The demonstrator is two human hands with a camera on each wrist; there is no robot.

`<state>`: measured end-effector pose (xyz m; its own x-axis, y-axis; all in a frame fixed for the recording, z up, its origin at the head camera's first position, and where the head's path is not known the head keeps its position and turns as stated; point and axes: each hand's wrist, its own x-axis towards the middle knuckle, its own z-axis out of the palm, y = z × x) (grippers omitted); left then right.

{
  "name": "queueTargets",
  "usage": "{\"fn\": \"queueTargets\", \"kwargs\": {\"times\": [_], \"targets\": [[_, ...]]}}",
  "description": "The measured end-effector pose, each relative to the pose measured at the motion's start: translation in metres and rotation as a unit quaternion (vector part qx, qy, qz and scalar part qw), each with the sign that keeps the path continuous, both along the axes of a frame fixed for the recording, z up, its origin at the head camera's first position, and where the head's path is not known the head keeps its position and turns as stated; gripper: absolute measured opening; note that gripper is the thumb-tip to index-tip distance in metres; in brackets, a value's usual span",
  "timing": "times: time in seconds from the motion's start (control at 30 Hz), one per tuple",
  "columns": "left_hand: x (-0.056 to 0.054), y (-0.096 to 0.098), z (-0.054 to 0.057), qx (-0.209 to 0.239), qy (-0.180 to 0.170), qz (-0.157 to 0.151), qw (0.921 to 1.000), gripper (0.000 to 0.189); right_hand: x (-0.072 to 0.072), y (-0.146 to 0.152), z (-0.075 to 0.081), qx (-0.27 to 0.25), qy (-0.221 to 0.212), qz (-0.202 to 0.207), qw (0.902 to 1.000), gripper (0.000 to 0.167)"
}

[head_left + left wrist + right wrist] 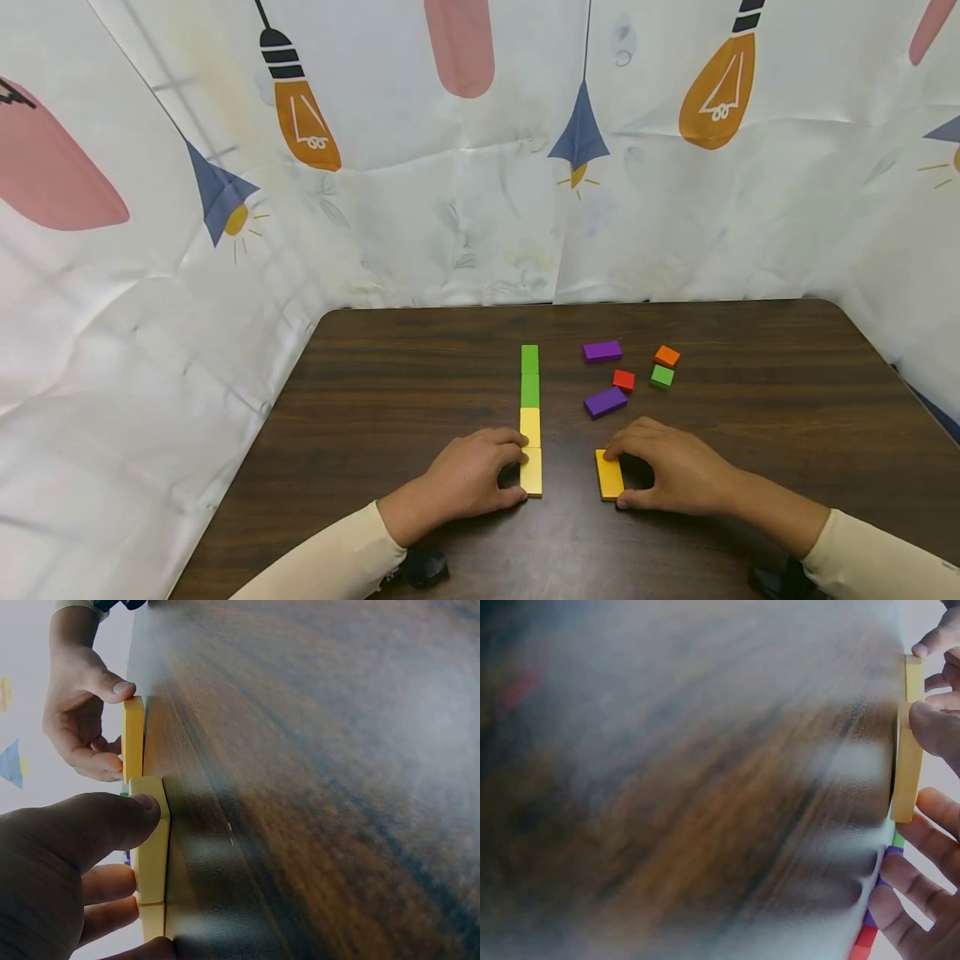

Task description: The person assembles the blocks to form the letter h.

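A straight column of flat blocks lies on the table: two green blocks, the nearer one [530, 390] meeting a pale yellow block [530, 423], then another pale yellow block [532, 475] closest to me. My left hand [472, 471] holds that nearest block from its left side, thumb at the near end and fingertips by the joint between the yellow blocks. To the right, my right hand [675, 468] grips a deeper yellow block [611, 477] by its ends. In the left wrist view, the left thumb [135, 817] covers part of the pale block's near end.
Beyond the right hand lie loose blocks: two purple ones [602, 352], a red one [624, 380], an orange one [667, 357] and a green one [662, 377]. The brown table [405, 375] ends at a printed white curtain [420, 225].
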<state>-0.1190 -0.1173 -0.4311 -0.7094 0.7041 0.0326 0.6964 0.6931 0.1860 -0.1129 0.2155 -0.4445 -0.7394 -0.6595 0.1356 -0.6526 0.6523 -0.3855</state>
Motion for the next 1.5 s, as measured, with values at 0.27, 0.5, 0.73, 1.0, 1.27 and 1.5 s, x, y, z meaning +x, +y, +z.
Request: {"fn": "queueTargets", "kwargs": {"times": [0.27, 0.5, 0.73, 1.0, 1.27, 1.5], "targets": [[-0.001, 0.0, 0.0, 0.0, -0.004, 0.002, 1.0, 0.039, -0.001, 0.0, -0.001, 0.004, -0.001, 0.006, 1.0, 0.049], [0.0, -0.001, 0.0, 0.0, 0.0, 0.001, 1.0, 0.039, -0.001, 0.0, -0.001, 0.01, -0.008, 0.002, 0.9999, 0.051], [0.0, -0.001, 0.0, 0.001, -0.001, 0.0, 1.0, 0.039, -0.001, 0.001, 0.002, 0.011, -0.015, -0.005, 0.9998, 0.056], [0.0, -0.001, -0.001, -0.001, -0.008, 0.002, 1.0, 0.038, -0.012, 0.008, 0.014, 0.012, 0.007, -0.069, 0.9975, 0.057], [0.0, 0.0, 0.001, -0.001, -0.004, 0.002, 1.0, 0.038, -0.03, 0.012, 0.018, 0.017, 0.007, -0.124, 0.9921, 0.057], [0.0, 0.0, 0.0, -0.002, -0.009, 0.001, 1.0, 0.037, -0.04, 0.013, 0.016, 0.025, -0.015, -0.153, 0.9878, 0.058]]}}
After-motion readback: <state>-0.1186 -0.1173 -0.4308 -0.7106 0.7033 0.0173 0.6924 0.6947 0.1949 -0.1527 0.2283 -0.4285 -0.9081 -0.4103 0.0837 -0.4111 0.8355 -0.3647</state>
